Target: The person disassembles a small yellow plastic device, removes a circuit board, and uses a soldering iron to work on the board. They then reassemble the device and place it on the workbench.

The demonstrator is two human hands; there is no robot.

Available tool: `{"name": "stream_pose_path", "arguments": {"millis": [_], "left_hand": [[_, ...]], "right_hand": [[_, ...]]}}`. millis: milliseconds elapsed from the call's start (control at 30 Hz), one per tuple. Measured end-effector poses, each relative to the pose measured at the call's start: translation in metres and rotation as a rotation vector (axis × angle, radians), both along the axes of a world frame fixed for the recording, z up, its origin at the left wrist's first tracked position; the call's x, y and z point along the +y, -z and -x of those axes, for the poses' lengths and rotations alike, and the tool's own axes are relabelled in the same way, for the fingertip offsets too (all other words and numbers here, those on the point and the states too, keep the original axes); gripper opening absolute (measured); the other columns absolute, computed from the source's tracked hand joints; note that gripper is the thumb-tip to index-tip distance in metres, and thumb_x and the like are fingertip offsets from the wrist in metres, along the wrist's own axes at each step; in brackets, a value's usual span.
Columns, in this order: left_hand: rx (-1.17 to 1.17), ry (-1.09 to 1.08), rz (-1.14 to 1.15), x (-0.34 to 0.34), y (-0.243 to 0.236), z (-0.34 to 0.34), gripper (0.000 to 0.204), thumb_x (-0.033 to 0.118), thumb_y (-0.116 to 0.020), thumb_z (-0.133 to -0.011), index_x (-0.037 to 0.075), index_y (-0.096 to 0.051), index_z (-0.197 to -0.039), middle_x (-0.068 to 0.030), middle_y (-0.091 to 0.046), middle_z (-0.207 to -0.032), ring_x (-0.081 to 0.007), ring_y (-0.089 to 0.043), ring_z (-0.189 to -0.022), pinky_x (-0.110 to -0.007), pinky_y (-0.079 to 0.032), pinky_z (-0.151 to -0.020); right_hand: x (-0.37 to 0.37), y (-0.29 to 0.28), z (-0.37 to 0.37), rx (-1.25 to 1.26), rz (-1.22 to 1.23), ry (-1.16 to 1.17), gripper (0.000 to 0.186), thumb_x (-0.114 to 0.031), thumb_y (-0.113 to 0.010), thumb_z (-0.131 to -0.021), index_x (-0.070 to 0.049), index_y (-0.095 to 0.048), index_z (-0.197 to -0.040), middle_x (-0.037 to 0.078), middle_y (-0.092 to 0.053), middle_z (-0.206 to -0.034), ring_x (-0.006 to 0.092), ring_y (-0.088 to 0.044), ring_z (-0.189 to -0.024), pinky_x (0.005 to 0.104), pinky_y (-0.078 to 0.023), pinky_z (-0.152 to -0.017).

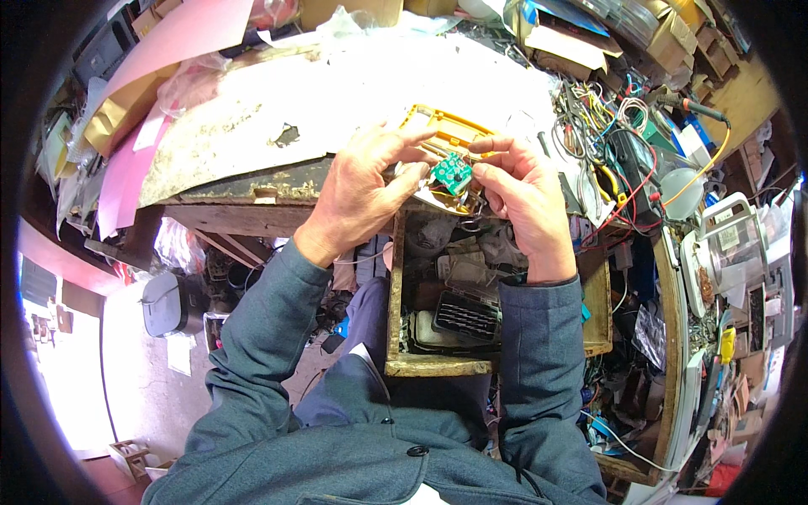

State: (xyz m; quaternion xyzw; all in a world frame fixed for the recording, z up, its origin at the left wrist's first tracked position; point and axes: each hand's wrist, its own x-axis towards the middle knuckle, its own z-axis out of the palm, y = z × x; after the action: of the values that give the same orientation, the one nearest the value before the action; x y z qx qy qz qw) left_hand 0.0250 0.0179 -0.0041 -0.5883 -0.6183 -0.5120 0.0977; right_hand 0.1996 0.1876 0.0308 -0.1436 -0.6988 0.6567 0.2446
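Note:
Between my two hands, above the front edge of the workbench, is a small green circuit board [453, 173] with round solder spots, tilted toward me. My left hand [358, 189] is closed at its left side, thumb and fingertips pinched together. My right hand [526, 189] pinches the board's right edge between thumb and forefinger. Thin wires and a pale part show just under the board, partly hidden by it and my fingers. Behind it lies a yellow plastic casing [459, 128], open side up, on the bright bench top.
Below my hands an open wooden drawer [438, 368] holds a black case of bits [465, 317] and plastic bags. Tangled wires, test leads and a black meter [631, 160] crowd the bench's right side. Pink sheets [135, 160] lie at left, near a dark bin [172, 305].

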Motion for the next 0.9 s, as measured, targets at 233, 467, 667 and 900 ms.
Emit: {"name": "stream_pose_path", "arguments": {"millis": [233,467,667,900], "left_hand": [[0.016,0.01,0.022,0.0,-0.006,0.0,0.034,0.008,-0.076,-0.094,0.004,-0.078,-0.127,-0.0159,-0.076,-0.106,-0.0329,-0.066,-0.1,-0.044,-0.054,-0.092],[-0.014,-0.017,0.086,0.0,-0.012,-0.005,0.035,0.009,-0.078,-0.098,0.006,-0.077,-0.132,-0.0111,-0.083,-0.109,-0.0268,-0.072,-0.103,-0.047,-0.048,-0.11],[-0.025,-0.018,0.062,-0.001,-0.012,-0.008,0.042,0.012,-0.084,-0.095,0.007,-0.077,-0.136,-0.0089,-0.086,-0.11,-0.0226,-0.071,-0.099,-0.041,-0.052,-0.099],[0.014,-0.037,0.071,0.001,-0.022,-0.016,0.062,0.028,-0.096,-0.081,0.006,-0.074,-0.135,-0.0087,-0.081,-0.101,-0.0305,-0.069,-0.102,-0.045,-0.052,-0.096]], "right_hand": [[0.0,0.001,0.002,0.038,0.025,0.003,0.027,-0.005,-0.075,-0.102,-0.004,-0.073,-0.129,0.0,-0.073,-0.089,0.001,-0.051,-0.064,0.0181,-0.036,-0.054],[-0.003,-0.002,0.002,0.067,0.042,0.022,0.028,-0.007,-0.076,-0.103,0.0,-0.071,-0.129,0.004,-0.077,-0.093,0.0012,-0.054,-0.065,0.0187,-0.04,-0.055],[-0.003,0.0,0.003,0.063,0.032,0.024,0.027,-0.01,-0.077,-0.104,0.0,-0.072,-0.128,0.004,-0.077,-0.093,0.0012,-0.054,-0.065,0.0186,-0.04,-0.055],[-0.002,-0.001,0.003,0.058,0.029,0.017,0.027,-0.009,-0.077,-0.104,0.0,-0.071,-0.129,0.003,-0.076,-0.092,0.0015,-0.054,-0.065,0.0185,-0.04,-0.056]]}}
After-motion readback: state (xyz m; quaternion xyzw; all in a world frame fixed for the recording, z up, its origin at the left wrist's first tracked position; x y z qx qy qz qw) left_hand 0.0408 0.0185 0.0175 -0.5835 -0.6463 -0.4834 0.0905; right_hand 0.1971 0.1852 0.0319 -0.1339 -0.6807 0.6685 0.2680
